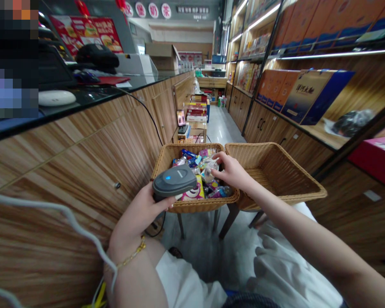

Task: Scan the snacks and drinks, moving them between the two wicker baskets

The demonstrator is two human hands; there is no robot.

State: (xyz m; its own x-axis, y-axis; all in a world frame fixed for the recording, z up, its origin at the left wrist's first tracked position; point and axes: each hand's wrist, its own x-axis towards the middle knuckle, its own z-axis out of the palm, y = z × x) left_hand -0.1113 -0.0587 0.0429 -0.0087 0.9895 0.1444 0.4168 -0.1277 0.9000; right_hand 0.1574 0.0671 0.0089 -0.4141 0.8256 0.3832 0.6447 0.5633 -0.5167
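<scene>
Left of centre in the frame, the left hand (146, 207) grasps a dark scanner (175, 182); it is best kept tilted clear of the rim of the left basket (205, 207). At the centre, inside that basket, the right hand (232, 170) has thumb and fingers at a clear-wrapped item (208, 174); a light pinch by the wrapping's edge should free it without dragging neighbours. Whether those fingers grip is impossible to tell. The scanner hides some packets, and printing is unreadable.
</scene>
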